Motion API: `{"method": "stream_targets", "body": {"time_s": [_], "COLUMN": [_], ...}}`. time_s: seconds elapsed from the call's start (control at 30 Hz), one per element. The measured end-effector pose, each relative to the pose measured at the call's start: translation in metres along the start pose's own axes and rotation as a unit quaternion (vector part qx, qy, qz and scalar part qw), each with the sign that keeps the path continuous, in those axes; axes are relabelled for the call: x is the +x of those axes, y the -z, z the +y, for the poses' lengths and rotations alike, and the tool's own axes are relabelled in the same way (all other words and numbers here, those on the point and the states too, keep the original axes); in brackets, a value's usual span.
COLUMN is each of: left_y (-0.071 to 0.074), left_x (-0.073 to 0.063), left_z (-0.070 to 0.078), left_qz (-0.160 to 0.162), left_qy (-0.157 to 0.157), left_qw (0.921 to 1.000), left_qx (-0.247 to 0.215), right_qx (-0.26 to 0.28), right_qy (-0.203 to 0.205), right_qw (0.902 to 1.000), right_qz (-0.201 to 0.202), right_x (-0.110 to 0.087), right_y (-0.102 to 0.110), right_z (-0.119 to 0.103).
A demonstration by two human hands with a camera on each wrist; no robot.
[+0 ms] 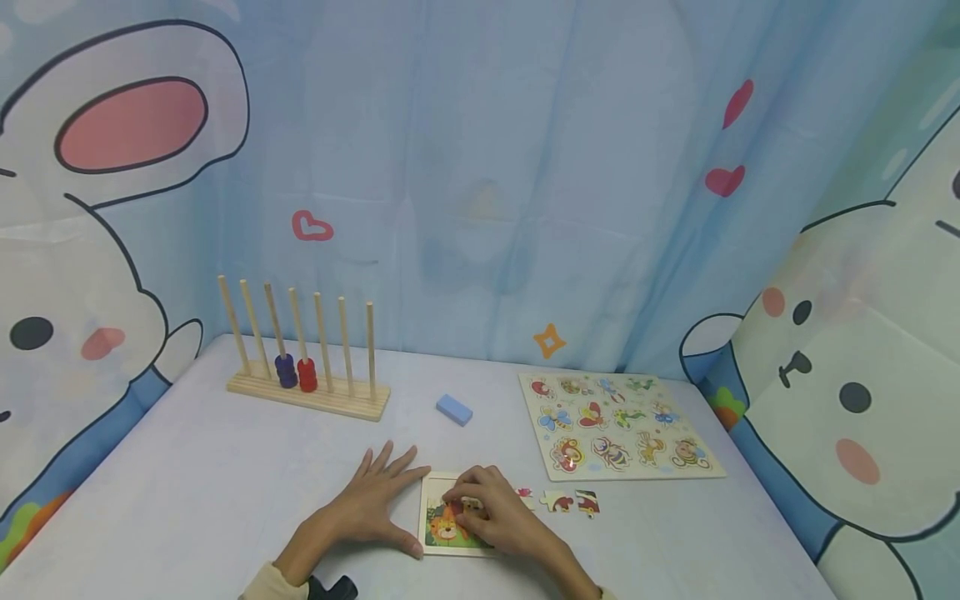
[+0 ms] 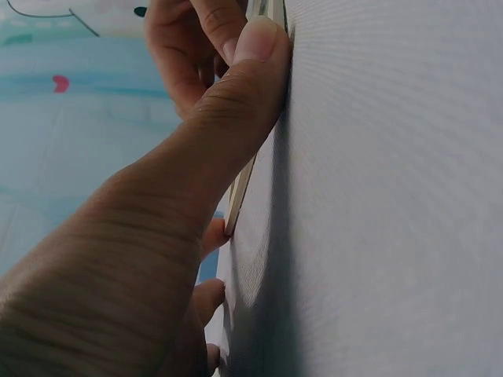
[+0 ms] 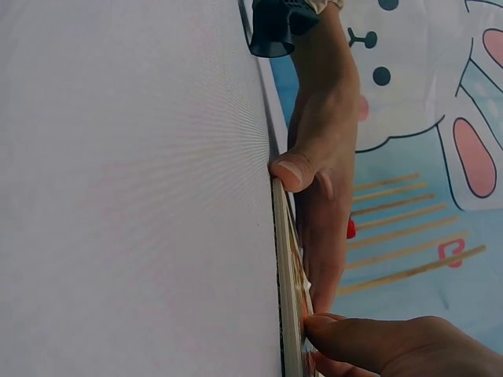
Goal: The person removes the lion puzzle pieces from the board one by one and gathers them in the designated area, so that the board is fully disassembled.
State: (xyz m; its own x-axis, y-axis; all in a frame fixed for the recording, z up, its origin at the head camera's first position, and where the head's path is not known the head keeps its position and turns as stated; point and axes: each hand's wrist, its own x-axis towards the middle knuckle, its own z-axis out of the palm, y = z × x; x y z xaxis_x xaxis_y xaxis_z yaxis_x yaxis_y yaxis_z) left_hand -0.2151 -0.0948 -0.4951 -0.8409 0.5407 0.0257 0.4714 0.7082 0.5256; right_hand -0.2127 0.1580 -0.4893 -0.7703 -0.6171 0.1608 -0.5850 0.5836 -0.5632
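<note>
A small wooden-framed jigsaw puzzle (image 1: 459,551) with an orange animal picture lies flat on the table. My left hand (image 1: 382,500) is spread at its left side, thumb and index fingertip against the frame's corners. My right hand (image 1: 501,512) is over the picture and covers its right part. Its thumb and fingers pinch a puzzle piece (image 1: 454,506) at the picture's surface, mostly hidden by the fingers. From the right wrist view, the right thumb (image 3: 342,334) presses close above the frame's edge, and the left thumb (image 3: 292,171) rests at the frame's near corner.
Loose puzzle pieces (image 1: 557,501) lie right of my right hand. Behind them is a wooden insect board (image 1: 622,429). A blue block (image 1: 454,409) lies further back. At the back left stands a wooden peg rack (image 1: 307,400) with blue and red beads. A printed curtain (image 1: 480,167) hangs behind the table.
</note>
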Motion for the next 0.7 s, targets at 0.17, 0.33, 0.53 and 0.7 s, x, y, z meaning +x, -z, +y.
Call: {"method": "stream_targets", "body": {"time_s": [0.17, 0.33, 0.53, 0.7], "left_y": [-0.0002, -0.0004, -0.0001, -0.0006], "left_x": [0.0000, 0.0002, 0.0005, 0.0011], "left_z": [0.0002, 0.0002, 0.0001, -0.0004], "left_qz": [0.001, 0.002, 0.002, 0.004], "left_qy": [-0.002, -0.004, -0.004, -0.004], "left_qw": [1.0000, 1.0000, 1.0000, 1.0000], "left_qx": [0.000, -0.001, -0.001, -0.001], "right_qx": [0.005, 0.005, 0.013, 0.019], "right_qy": [-0.006, -0.010, -0.007, -0.013], "right_qw": [1.0000, 0.9999, 0.9999, 0.9997], "right_qz": [-0.003, -0.004, -0.001, -0.002], "right_x": [-0.0002, -0.0002, 0.0000, 0.0006], "right_y": [0.0005, 0.0004, 0.0003, 0.0001], "right_z": [-0.0001, 0.0001, 0.0014, 0.0026]}}
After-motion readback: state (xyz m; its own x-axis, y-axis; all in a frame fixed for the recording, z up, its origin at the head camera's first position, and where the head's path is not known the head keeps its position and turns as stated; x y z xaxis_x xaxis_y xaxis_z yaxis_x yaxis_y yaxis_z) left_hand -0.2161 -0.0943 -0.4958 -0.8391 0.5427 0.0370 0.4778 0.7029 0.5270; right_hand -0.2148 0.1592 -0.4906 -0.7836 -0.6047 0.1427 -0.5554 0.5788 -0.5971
